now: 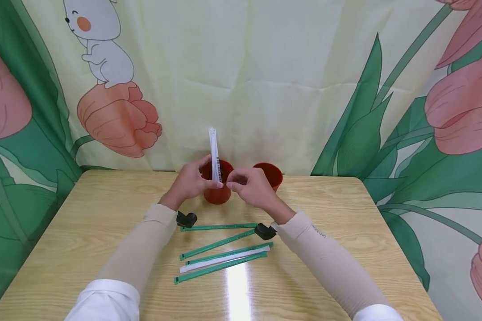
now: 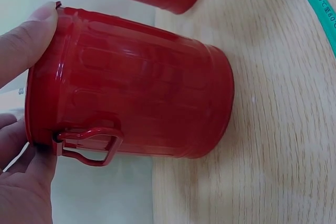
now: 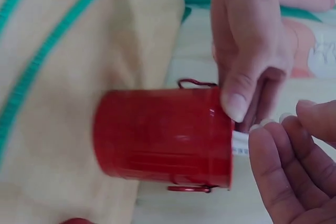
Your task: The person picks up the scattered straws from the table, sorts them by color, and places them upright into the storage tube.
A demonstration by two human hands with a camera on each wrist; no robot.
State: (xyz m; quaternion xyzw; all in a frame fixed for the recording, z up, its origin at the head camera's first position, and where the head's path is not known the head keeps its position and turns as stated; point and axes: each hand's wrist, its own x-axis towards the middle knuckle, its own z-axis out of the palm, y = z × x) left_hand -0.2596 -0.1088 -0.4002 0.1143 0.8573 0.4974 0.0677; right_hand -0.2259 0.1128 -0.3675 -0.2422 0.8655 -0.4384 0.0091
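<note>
My left hand [image 1: 189, 179] grips the rim of a small red bucket [image 1: 217, 195] at the back of the table, thumb outside and fingers going behind the rim. White paper-wrapped straws [image 1: 214, 154] stand upright in that bucket and reach well above it; how many is unclear. A wire handle [image 2: 92, 142] shows on the bucket's side in the left wrist view. Just right of the rim is my right hand [image 1: 252, 185]. In the right wrist view its fingers [image 3: 281, 174] are loosely bent, the thumb is near them, and nothing shows between them.
A second red bucket [image 1: 271, 173] stands to the right, partly behind my right hand. Several green wrapped straws [image 1: 221, 267] and one white wrapped straw [image 1: 225, 259] lie crosswise on the wooden table [image 1: 325, 267]. A printed curtain [image 1: 297, 89] hangs behind the back edge.
</note>
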